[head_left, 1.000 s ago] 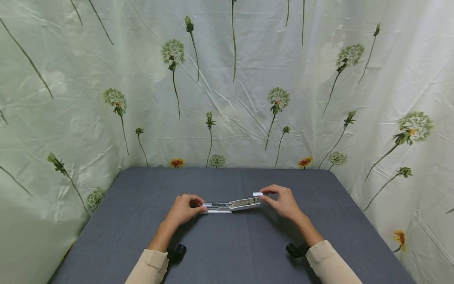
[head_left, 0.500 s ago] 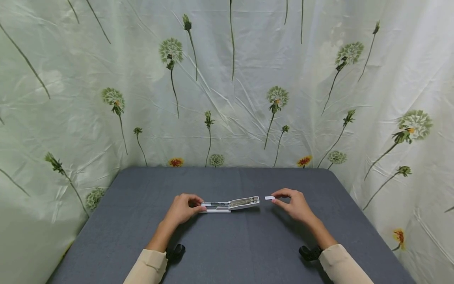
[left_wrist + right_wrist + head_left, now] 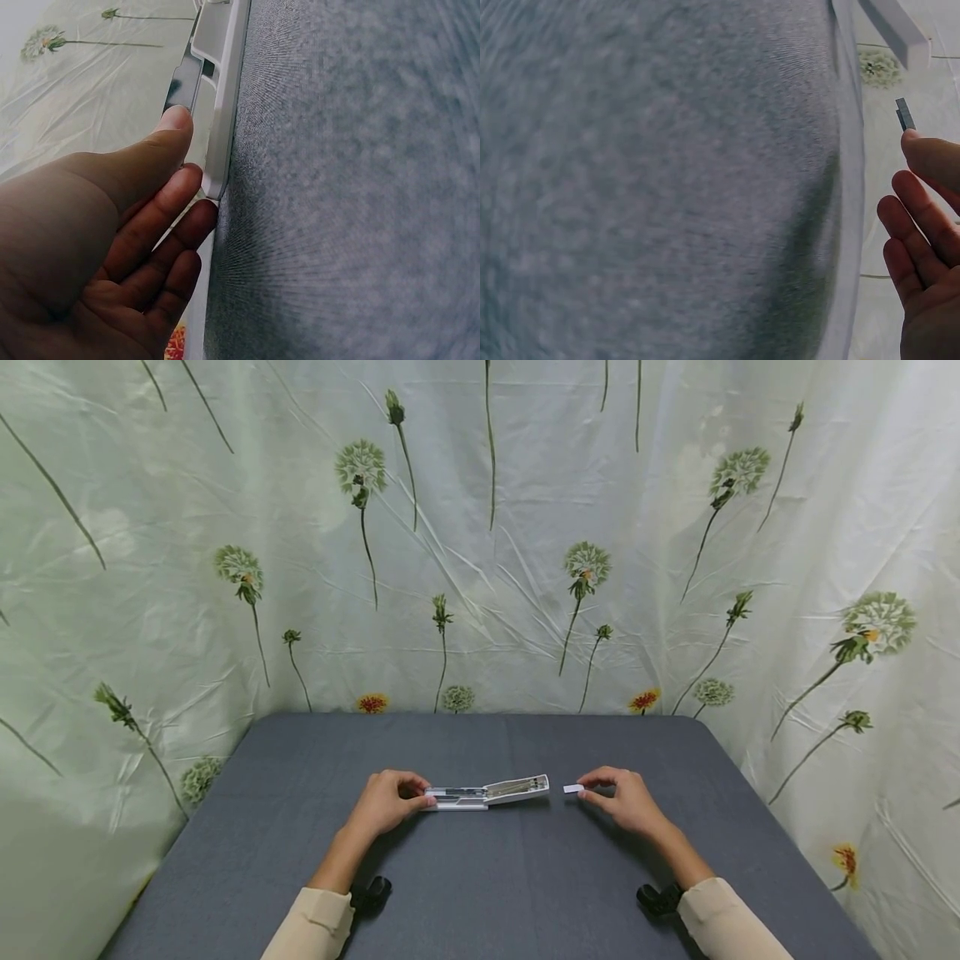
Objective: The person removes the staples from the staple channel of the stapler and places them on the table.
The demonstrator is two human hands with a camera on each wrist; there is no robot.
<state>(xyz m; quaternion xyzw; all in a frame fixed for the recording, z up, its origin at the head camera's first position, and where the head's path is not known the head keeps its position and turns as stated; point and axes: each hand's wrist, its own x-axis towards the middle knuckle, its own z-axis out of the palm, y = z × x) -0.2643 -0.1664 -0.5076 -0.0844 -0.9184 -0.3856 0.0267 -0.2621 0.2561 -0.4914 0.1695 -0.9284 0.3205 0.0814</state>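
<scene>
A white stapler (image 3: 459, 807) lies on the table, swung wide apart, its metal magazine showing on the left. Its upper arm (image 3: 517, 790) tilts up to the right, hollow side upward. My left hand (image 3: 386, 803) pinches the stapler's left end, with the thumb (image 3: 177, 124) on the metal part and the other fingers behind it. Between thumb and fingertips, my right hand (image 3: 622, 798) holds a short strip of staples (image 3: 573, 788) just beyond the upper arm's right end. In the right wrist view the strip (image 3: 905, 115) juts past the thumb, with a stepped end.
The table (image 3: 480, 893) has a dark grey cloth over it. Behind it hangs a pale curtain (image 3: 480, 568) printed with dandelions. Black wrist straps (image 3: 660, 900) sit below both hands.
My right hand has drawn away to the right from the upper arm's end with the staple strip, then dropped slightly. The left hand and the stapler have stayed in place.
</scene>
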